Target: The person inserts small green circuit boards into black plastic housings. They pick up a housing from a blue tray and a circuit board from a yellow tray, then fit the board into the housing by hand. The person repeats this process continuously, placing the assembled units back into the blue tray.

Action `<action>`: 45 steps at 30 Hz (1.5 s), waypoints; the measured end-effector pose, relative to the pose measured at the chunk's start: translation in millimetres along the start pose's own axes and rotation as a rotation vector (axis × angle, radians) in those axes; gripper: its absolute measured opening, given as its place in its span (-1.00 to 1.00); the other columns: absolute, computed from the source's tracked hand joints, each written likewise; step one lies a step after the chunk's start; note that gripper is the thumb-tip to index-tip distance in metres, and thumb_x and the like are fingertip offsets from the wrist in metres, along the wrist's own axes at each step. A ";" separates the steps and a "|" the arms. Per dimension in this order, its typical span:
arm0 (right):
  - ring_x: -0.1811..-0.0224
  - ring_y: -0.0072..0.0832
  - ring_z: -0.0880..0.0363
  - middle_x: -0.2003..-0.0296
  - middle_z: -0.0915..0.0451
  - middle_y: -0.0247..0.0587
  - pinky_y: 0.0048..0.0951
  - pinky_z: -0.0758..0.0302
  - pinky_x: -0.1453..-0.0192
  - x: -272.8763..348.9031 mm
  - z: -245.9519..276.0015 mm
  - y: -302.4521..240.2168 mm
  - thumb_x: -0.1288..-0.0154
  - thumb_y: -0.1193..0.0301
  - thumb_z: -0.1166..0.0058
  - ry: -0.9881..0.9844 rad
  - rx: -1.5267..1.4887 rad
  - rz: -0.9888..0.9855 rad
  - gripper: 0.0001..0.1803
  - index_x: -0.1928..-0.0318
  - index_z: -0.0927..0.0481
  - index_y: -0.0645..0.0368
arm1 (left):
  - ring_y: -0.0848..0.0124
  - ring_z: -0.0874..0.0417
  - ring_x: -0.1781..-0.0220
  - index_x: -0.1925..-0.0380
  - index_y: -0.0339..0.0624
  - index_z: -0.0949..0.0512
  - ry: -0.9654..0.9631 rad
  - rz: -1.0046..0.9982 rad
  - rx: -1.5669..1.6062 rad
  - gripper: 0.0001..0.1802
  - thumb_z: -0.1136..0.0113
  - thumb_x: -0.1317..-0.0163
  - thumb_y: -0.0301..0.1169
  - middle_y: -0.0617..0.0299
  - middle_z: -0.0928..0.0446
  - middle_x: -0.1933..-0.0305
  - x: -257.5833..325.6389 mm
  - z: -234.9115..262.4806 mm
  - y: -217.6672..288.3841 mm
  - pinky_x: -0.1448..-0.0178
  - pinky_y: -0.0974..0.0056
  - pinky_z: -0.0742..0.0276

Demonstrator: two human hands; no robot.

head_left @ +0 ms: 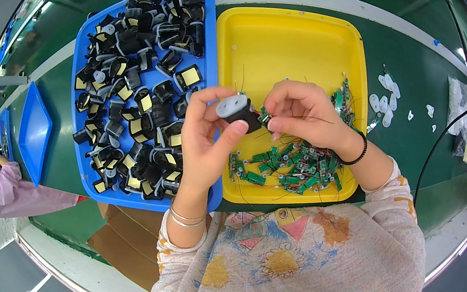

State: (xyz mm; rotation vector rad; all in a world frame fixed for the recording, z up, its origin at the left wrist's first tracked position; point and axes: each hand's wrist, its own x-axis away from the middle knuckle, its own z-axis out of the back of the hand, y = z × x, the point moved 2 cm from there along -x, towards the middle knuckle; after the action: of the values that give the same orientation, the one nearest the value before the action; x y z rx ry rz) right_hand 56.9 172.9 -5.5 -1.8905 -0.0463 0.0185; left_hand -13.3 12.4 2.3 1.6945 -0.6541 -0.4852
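Housing (250,121), black with a grey cap (232,107), sits at centre frame; I see the left hand (202,135) pinching it between thumb and curled forefinger. Just right of it, the right hand's (305,111) thumb and fingertips close on a small green board (265,118), above the yellow tray (288,27).

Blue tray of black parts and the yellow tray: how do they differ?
The blue tray is heaped with black-and-grey parts, while the yellow tray holds green circuit boards. The blue tray is mostly covered; the yellow tray shows much bare bottom. Both have rounded corners and raised rims.
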 end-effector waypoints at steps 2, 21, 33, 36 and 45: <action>0.50 -0.68 -0.49 0.50 -0.45 -0.38 -0.69 -0.42 0.41 1.3 -1.7 -0.9 -0.15 0.57 -0.05 0.010 -0.056 -0.022 -0.85 0.25 -0.40 0.26 | 0.48 -0.52 0.16 0.03 -0.22 -0.24 -0.102 0.113 0.150 -0.58 -0.12 -0.10 -0.53 0.15 -0.51 0.20 -2.3 3.5 -3.2 0.07 0.43 -0.40; 0.56 -0.67 -0.51 0.56 -0.44 -0.41 -0.73 -0.42 0.47 -0.4 -2.0 3.3 -0.16 0.56 -0.03 0.013 -0.173 -0.069 -0.84 0.25 -0.37 0.22 | 0.57 -0.49 0.30 0.00 -0.24 -0.27 -0.054 -0.020 -0.071 -0.53 -0.17 -0.07 -0.56 0.22 -0.50 0.29 -0.9 -6.2 -13.4 0.25 0.49 -0.35; 0.55 -0.68 -0.50 0.56 -0.46 -0.37 -0.73 -0.42 0.44 -1.3 -3.0 -2.5 -0.10 0.59 -0.10 0.045 -0.124 0.009 -0.81 0.27 -0.40 0.25 | 0.56 -0.47 0.30 -0.03 -0.25 -0.28 -0.080 0.020 -0.042 -0.53 -0.15 -0.09 -0.54 0.23 -0.49 0.32 -0.8 -8.2 -11.8 0.20 0.47 -0.34; 0.53 -0.68 -0.50 0.54 -0.46 -0.37 -0.73 -0.42 0.43 -2.8 -2.6 -1.9 -0.09 0.58 -0.10 0.054 -0.129 -0.001 -0.80 0.26 -0.40 0.25 | 0.56 -0.47 0.30 -0.03 -0.26 -0.29 -0.043 -0.037 -0.070 -0.54 -0.15 -0.09 -0.53 0.22 -0.49 0.30 -0.9 -8.4 -15.2 0.19 0.46 -0.35; 0.51 -0.70 -0.48 0.49 -0.48 -0.37 -0.71 -0.45 0.41 -2.7 2.3 0.1 -0.16 0.53 -0.06 -0.026 -0.158 -0.179 -0.89 0.32 -0.43 0.27 | 0.52 -0.48 0.32 -0.01 -0.30 -0.32 -0.034 -0.209 -0.338 -0.53 -0.17 -0.04 -0.55 0.11 -0.51 0.14 0.6 -8.4 -14.6 0.17 0.45 -0.39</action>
State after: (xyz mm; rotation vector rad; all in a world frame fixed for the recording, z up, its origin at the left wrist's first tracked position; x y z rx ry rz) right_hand 54.2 175.0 -6.4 -2.0375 -0.2411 -0.0849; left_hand -5.2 20.3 -10.1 1.4406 -0.3939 -0.7314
